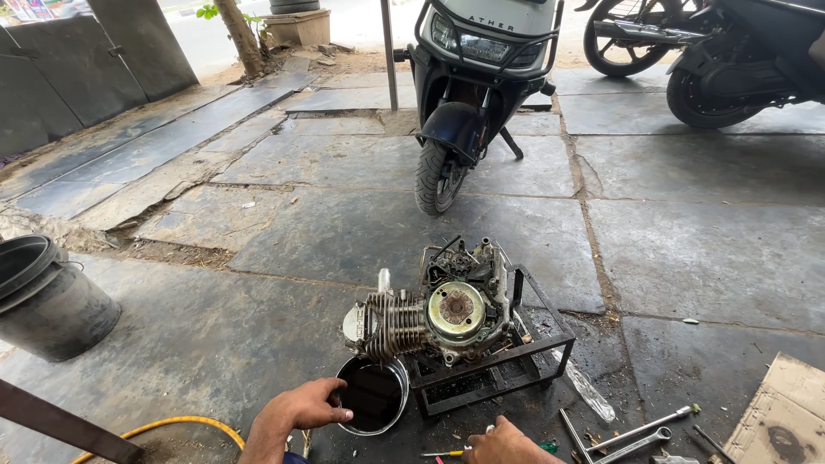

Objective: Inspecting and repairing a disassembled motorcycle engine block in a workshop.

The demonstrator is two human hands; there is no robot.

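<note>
A greasy motorcycle engine (434, 316) with a finned cylinder and a round rotor rests on a black metal stand (537, 344) on the stone floor. In front of it stands a round tin (373, 397) holding dark oil. My left hand (308, 406) grips the tin's left rim. Low in the view, my right hand (503, 444) rests on the floor with its fingers curled, next to a small screwdriver (447, 453); whether it holds anything I cannot tell.
Wrenches and a socket bar (640, 434) lie at the right, beside a cardboard sheet (786, 417). A dark bucket (47, 301) stands at the left, a yellow hose (172, 425) near it. A scooter (473, 77) and a motorcycle (722, 60) are parked behind.
</note>
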